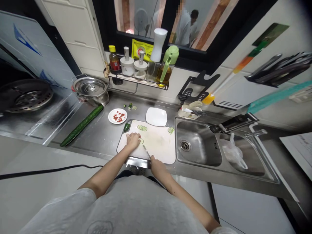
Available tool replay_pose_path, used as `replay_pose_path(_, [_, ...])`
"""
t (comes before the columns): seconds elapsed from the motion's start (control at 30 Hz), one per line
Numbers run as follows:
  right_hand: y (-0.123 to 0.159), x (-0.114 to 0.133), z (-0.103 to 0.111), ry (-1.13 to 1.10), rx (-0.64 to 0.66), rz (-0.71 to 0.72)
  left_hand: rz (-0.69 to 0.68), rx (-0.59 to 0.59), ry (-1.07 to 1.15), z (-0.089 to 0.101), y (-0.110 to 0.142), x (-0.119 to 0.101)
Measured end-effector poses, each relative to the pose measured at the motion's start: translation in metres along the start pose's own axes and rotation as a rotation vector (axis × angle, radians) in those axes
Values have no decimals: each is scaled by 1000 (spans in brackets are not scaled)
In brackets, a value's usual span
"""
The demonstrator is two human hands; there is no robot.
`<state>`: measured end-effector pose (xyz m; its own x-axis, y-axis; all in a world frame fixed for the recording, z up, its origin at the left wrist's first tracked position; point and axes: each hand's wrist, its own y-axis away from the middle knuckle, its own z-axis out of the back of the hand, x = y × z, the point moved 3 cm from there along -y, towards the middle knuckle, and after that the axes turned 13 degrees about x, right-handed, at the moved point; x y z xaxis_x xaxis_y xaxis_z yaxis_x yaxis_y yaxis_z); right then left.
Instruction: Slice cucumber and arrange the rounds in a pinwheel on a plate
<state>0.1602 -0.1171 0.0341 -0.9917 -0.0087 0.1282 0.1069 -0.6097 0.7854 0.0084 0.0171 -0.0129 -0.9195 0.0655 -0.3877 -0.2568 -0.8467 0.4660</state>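
My left hand rests on the white cutting board, its fingers bent down onto a pale cucumber slice. Part of that slice is hidden beneath the fingertips. A knife is gripped in my right hand, the blade pointing at the slice but apart from it. Overlapping cucumber slices lie behind my left hand. More slices sit at the board's far right corner. A dark green cucumber piece is at the board's left edge.
A long whole cucumber lies left on the steel counter. Behind the board are a plate of red pieces and a white plate. The sink is to the right; a lidded pot and seasoning rack stand further back.
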Motion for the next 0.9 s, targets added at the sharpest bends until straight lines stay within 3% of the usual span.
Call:
replay_pose_path(0.23, [12, -27, -1, -103, 2, 33, -2, -10, 29, -3, 4, -7])
replay_pose_path(0.43, [6, -50, -1, -293, -132, 11, 39, 28, 220, -2, 11, -7])
replay_pose_path(0.7, [-7, -60, -1, -334, -173, -30, 232, -52, 403, -3, 33, 36])
replay_pose_path(0.9, [-7, -60, 4, -322, -158, -32, 253, -94, 395, 5, 33, 56])
